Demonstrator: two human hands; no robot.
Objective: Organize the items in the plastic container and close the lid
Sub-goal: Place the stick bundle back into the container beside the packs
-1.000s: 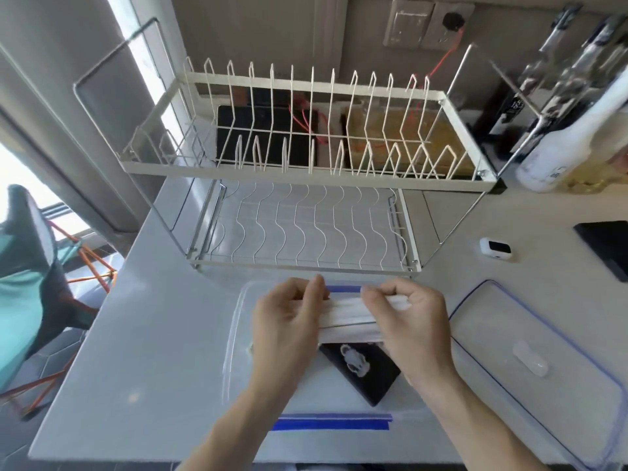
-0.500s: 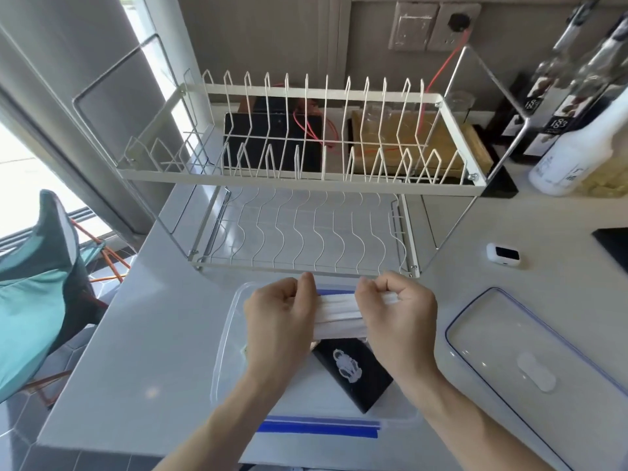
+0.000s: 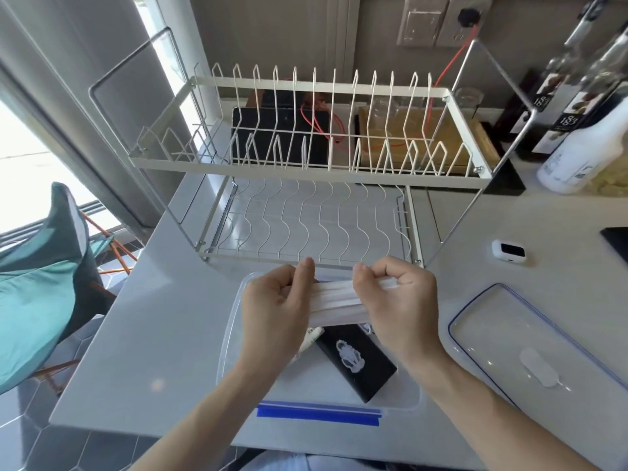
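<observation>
Your left hand [image 3: 275, 311] and right hand [image 3: 397, 300] each pinch an end of a white folded mask [image 3: 334, 302], fingers clamped on it, at centre frame above the open plastic container [image 3: 231, 345]. A black packet [image 3: 356, 362] lies inside; the lid [image 3: 530, 351] rests at lower right.

On the tabletop [image 3: 142, 334]: container [image 3: 231, 348] at the near edge, card [image 3: 356, 362] inside it, lid [image 3: 530, 348] to its right, rack [image 3: 306, 205] behind it. Beyond the lid, a small device [image 3: 508, 252]; bottles [image 3: 584, 144] far right.
</observation>
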